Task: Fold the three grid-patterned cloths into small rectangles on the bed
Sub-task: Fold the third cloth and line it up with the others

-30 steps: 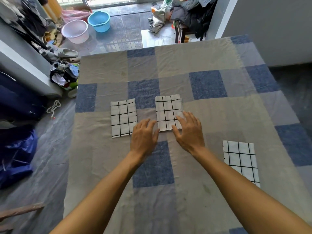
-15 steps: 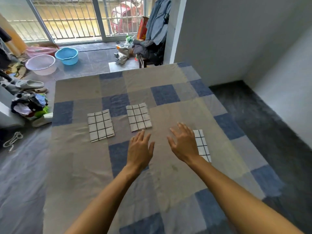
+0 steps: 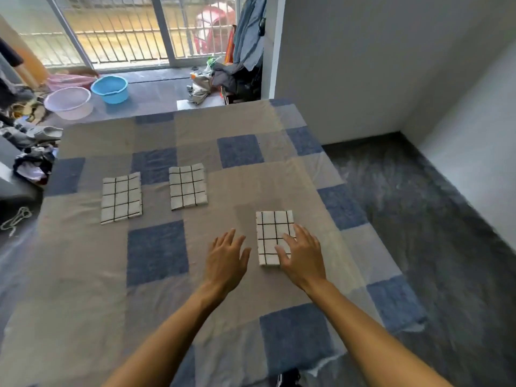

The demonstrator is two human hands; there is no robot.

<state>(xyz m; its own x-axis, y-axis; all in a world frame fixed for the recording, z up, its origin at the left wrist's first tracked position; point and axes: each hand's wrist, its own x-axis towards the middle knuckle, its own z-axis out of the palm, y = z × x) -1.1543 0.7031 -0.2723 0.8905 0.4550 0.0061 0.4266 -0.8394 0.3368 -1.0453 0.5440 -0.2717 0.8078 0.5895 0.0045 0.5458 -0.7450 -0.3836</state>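
Note:
Three white cloths with black grid lines lie folded into small rectangles on the bed (image 3: 83, 261), which has a tan and blue patchwork cover. The left cloth (image 3: 121, 197) and the middle cloth (image 3: 187, 186) sit side by side farther from me. The right cloth (image 3: 272, 233) lies closer, near the bed's right side. My right hand (image 3: 303, 255) rests flat on this cloth's near right corner, fingers spread. My left hand (image 3: 226, 258) hovers flat over the cover just left of that cloth, fingers apart, holding nothing.
The bed's right edge drops to a dark floor (image 3: 418, 205) beside a white wall. Past the far edge stand a blue basin (image 3: 109, 89), a pale pink basin (image 3: 68, 102) and a clothes-laden chair (image 3: 237, 79). Clothes and slippers (image 3: 33, 152) clutter the left floor.
Both hands moved right, from the middle cloth to the right cloth. My view swung right and up, and my right hand now lies on the right cloth.

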